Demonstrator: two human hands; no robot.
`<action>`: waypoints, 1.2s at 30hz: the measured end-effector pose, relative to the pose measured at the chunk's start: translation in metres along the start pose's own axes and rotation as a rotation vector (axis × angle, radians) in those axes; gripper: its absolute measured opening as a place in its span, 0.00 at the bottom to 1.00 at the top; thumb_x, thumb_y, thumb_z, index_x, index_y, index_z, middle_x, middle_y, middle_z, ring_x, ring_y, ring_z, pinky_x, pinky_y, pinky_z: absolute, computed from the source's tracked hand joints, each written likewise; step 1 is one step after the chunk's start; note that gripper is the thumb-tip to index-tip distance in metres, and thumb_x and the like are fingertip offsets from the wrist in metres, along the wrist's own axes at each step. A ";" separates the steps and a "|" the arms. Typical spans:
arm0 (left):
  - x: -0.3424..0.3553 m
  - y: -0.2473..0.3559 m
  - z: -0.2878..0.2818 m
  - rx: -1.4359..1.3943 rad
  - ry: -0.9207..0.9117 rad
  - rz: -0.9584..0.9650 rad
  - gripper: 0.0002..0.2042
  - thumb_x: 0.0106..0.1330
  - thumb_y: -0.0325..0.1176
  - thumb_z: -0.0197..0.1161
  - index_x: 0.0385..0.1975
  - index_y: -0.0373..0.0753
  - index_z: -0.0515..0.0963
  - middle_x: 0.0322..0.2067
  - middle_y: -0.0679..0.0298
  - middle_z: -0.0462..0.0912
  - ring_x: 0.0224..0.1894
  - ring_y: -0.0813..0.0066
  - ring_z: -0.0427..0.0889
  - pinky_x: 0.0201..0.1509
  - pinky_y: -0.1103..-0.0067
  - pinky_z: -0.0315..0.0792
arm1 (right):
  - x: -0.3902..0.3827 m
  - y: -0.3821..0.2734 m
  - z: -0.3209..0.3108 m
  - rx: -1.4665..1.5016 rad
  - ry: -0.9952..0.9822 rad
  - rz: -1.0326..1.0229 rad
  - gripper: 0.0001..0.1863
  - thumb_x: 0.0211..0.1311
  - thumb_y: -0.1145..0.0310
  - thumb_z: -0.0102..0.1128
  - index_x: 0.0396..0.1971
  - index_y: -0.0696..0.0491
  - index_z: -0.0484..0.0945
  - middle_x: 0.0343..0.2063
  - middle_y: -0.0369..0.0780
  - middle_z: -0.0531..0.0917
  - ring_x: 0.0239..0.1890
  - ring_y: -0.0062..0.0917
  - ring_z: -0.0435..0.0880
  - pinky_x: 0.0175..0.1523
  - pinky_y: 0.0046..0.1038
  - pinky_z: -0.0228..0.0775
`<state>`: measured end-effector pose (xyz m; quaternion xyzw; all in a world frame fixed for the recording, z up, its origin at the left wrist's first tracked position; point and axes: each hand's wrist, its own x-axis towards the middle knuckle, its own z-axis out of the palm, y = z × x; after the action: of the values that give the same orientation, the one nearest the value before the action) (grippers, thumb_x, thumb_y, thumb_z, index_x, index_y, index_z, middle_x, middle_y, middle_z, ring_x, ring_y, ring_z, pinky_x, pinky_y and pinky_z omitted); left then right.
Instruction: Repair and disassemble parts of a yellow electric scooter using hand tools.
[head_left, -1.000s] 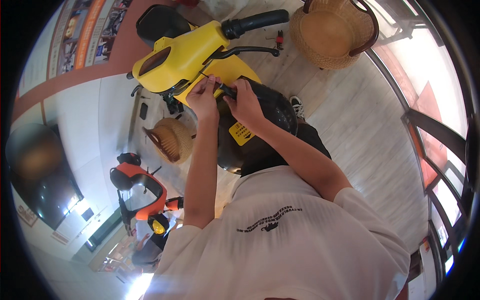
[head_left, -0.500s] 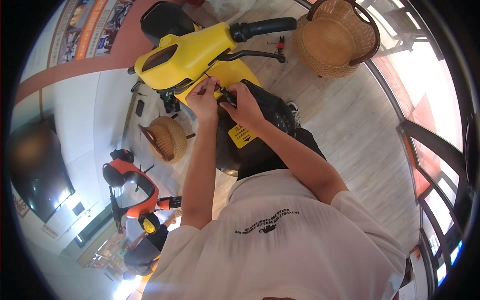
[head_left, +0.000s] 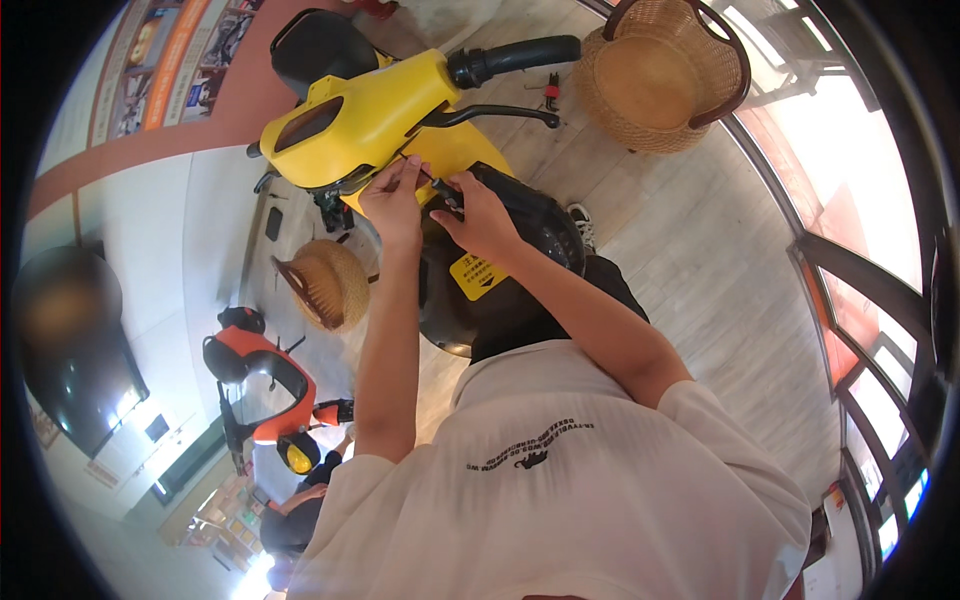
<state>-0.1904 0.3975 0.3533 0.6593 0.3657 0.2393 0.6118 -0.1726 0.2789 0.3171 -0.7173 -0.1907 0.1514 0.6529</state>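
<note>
A black-handled screwdriver (head_left: 449, 194) is gripped in my right hand (head_left: 481, 222), its thin shaft slanting up and left. My left hand (head_left: 394, 202) is closed, thumb and forefinger pinching around the shaft close to its tip. The tip meets the lower edge of the yellow handlebar cover (head_left: 375, 105) of a scooter; exactly what it touches is too small to make out. Just above my hands sticks out a black brake lever (head_left: 495, 111), with the black handgrip (head_left: 520, 58) beyond it. Beneath my hands lies the scooter's black seat (head_left: 455, 315), bearing a yellow label (head_left: 479, 277).
A wicker chair (head_left: 655, 85) stands at the far right, another wicker chair (head_left: 330, 287) to the left. A small red-and-black object (head_left: 552, 92) lies on the wood floor. An orange scooter (head_left: 265, 375) is at the left, near another person (head_left: 292, 520). Glass doors (head_left: 865, 290) line the right.
The view has shifted slightly, so the scooter appears a little further left. Both hands keep their hold on the screwdriver. The other person at lower left has moved a little.
</note>
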 end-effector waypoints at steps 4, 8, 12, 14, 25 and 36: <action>0.000 -0.001 0.006 -0.039 0.094 -0.031 0.06 0.60 0.24 0.67 0.31 0.26 0.81 0.25 0.59 0.83 0.24 0.76 0.79 0.33 0.81 0.77 | -0.001 0.000 -0.002 -0.020 0.029 0.134 0.14 0.57 0.69 0.64 0.38 0.61 0.74 0.33 0.53 0.80 0.38 0.46 0.80 0.41 0.37 0.71; 0.003 -0.009 0.007 -0.038 0.144 -0.085 0.05 0.59 0.24 0.67 0.29 0.27 0.81 0.24 0.60 0.83 0.23 0.76 0.79 0.34 0.81 0.76 | 0.003 -0.003 -0.005 -0.061 -0.078 0.178 0.12 0.58 0.68 0.62 0.37 0.60 0.75 0.33 0.53 0.80 0.37 0.47 0.79 0.41 0.38 0.71; -0.002 -0.001 0.006 -0.213 0.036 -0.109 0.08 0.64 0.28 0.62 0.39 0.29 0.78 0.35 0.61 0.82 0.37 0.74 0.80 0.46 0.78 0.75 | 0.004 0.013 0.005 -0.209 -0.127 0.124 0.09 0.62 0.69 0.55 0.37 0.60 0.73 0.34 0.52 0.79 0.40 0.50 0.78 0.44 0.44 0.71; -0.002 0.004 -0.002 -0.366 -0.014 -0.216 0.11 0.68 0.30 0.58 0.46 0.32 0.75 0.40 0.61 0.80 0.44 0.71 0.78 0.52 0.76 0.72 | 0.000 0.008 0.008 -0.164 -0.091 0.097 0.10 0.61 0.70 0.55 0.39 0.59 0.73 0.34 0.52 0.79 0.40 0.49 0.78 0.44 0.44 0.71; 0.009 0.009 -0.004 -0.800 0.084 -0.586 0.11 0.70 0.29 0.54 0.48 0.33 0.72 0.47 0.60 0.79 0.52 0.70 0.76 0.63 0.69 0.68 | -0.006 -0.003 -0.008 -0.097 0.011 0.020 0.13 0.58 0.74 0.59 0.44 0.59 0.74 0.35 0.49 0.79 0.37 0.47 0.79 0.42 0.39 0.72; 0.011 0.009 -0.010 -0.739 0.026 -0.555 0.13 0.69 0.29 0.56 0.50 0.29 0.71 0.48 0.56 0.78 0.54 0.65 0.76 0.65 0.67 0.68 | -0.009 -0.004 -0.011 -0.145 0.040 0.008 0.13 0.58 0.74 0.59 0.43 0.59 0.75 0.35 0.48 0.79 0.36 0.47 0.79 0.40 0.39 0.72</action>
<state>-0.1899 0.4126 0.3624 0.2708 0.4263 0.1890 0.8422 -0.1757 0.2657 0.3215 -0.7662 -0.1853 0.1256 0.6023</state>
